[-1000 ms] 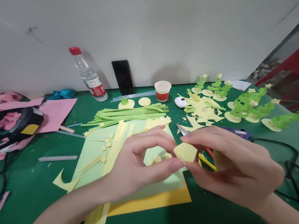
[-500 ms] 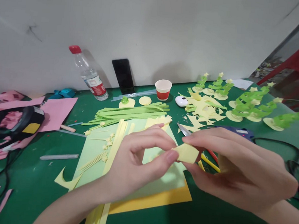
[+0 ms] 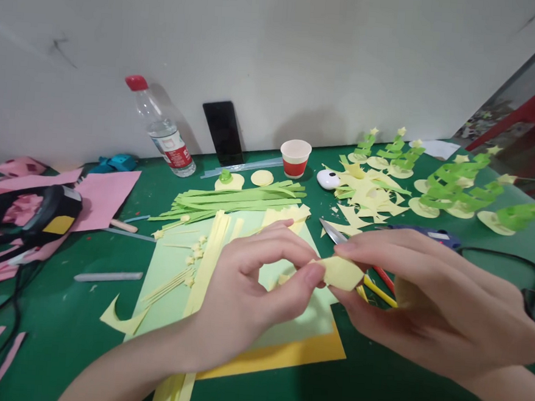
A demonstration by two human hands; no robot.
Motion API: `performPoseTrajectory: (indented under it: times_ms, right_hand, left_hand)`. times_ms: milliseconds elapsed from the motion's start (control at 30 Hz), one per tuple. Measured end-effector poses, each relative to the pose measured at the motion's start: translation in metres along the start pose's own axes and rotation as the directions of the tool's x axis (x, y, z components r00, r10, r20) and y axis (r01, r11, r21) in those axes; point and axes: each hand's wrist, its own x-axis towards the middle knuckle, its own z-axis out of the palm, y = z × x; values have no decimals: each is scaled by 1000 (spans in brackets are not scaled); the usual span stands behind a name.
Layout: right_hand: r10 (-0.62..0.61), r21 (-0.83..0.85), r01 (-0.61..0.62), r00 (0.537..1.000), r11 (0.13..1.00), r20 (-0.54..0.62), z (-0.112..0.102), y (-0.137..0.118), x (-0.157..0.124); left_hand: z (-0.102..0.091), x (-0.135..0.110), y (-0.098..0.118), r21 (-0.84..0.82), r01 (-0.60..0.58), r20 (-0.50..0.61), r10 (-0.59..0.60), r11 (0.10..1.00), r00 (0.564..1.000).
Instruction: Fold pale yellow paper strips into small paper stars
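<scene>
Between my two hands is a small pale-yellow folded paper piece (image 3: 342, 273), flat with angled edges. My left hand (image 3: 261, 285) pinches its left end between thumb and fingers. My right hand (image 3: 435, 291) grips the right end, thumb below and forefinger above. Under my hands lies a light green paper sheet (image 3: 165, 279) over an orange-yellow sheet (image 3: 284, 357). On the green sheet rest long yellow paper strips (image 3: 205, 263) and small paper stars (image 3: 195, 253), some at the ends of thin strips. Scissors (image 3: 333, 231) are partly hidden behind my right hand.
Green paper strips (image 3: 235, 199), yellow scraps (image 3: 373, 195) and spiral paper trees (image 3: 452, 183) stand or lie farther back. A bottle (image 3: 173, 145), a phone (image 3: 224, 133) and a paper cup (image 3: 295, 159) are by the wall. A black cable (image 3: 506, 257) runs at right.
The folded paper has turned slightly between my fingers, its right end now lower. Both hands keep their hold, and the whole view has shifted a little.
</scene>
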Motion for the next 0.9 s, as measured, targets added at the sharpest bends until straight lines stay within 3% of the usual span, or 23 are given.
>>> performPoseTrajectory:
  times_ms: [133,400,667,900]
  right_hand:
    - [-71,-1,71,993,997,-89,-3,0,4]
    - [-76,-89,65,989,994,-127,-2,0,3]
    - [-122,-127,105,983,986,-136,4,3,2]
    - [-211,-233,175,968,956,-138,2,5,-1]
  left_hand:
    - [0,-1,0,8,-19,-3,19,1000,1000]
    - [1,0,-1,15,-90,-32,90,996,995]
    - [2,-1,-1,-58,28,16,-27,998,1000]
    - [3,2,-3,-111,22,5,-22,994,1000]
